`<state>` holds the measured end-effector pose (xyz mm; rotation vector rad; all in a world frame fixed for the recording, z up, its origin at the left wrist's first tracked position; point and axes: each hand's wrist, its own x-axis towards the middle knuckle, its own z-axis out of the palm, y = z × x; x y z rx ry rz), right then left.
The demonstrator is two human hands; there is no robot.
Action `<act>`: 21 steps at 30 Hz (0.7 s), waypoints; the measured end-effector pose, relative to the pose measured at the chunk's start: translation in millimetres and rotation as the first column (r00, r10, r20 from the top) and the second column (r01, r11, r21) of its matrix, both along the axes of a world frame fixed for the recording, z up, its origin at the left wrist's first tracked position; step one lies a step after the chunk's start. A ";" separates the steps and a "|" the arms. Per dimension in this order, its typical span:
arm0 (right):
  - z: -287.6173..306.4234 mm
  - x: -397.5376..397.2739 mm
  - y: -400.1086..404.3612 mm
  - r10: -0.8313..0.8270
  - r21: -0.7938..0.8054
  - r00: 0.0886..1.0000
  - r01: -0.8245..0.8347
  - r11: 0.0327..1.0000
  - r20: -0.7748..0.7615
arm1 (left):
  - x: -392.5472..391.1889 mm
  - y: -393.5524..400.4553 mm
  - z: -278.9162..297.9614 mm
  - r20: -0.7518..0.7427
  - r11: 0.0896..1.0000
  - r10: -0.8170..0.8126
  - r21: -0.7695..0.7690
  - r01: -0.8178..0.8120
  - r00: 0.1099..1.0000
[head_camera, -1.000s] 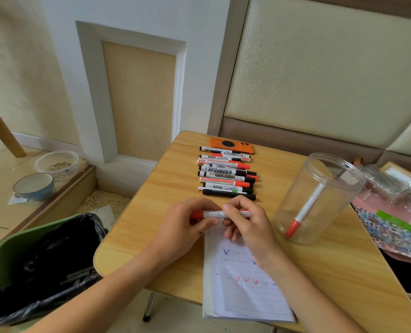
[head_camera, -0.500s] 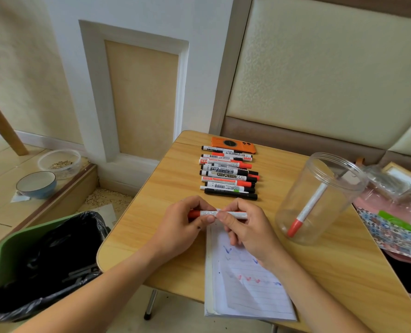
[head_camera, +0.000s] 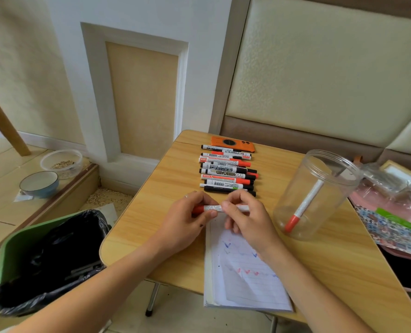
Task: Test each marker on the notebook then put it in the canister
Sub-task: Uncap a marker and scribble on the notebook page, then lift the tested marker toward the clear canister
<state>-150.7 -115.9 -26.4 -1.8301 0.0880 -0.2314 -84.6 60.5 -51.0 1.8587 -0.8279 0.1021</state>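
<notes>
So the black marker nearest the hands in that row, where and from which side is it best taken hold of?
Probably the black marker is best pinched at its left end, coming from above and the near side. It lies flat across the table at the near edge of the row, so only that long side is free; the right hand covers its right part.

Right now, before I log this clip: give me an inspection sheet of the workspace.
Surface: wooden table, notebook with tick marks at near edge.
Job's things: row of markers at the far side; clear canister holds one red-capped marker.
Clutter: orange phone.
Grips: left hand and right hand both hold a red marker over the notebook.
Cables: nothing seen.
Surroundings: green bin, bowl on floor.
</notes>
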 end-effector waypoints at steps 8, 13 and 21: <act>37.2 -5.2 -11.7 -0.133 -0.021 0.961 0.143 0.990 0.243 | -4.2 -3.1 -4.9 -0.063 0.992 -0.060 0.107 0.067 0.996; 85.6 -25.8 -29.7 -0.298 -0.071 0.834 0.370 0.926 0.464 | -4.6 -2.7 -6.0 -0.043 0.981 -0.010 0.191 0.018 0.999; 145.1 -46.6 -73.2 -0.358 -0.181 0.433 0.808 0.561 0.827 | -7.0 -11.2 -10.7 0.100 0.901 0.025 0.429 -0.066 0.995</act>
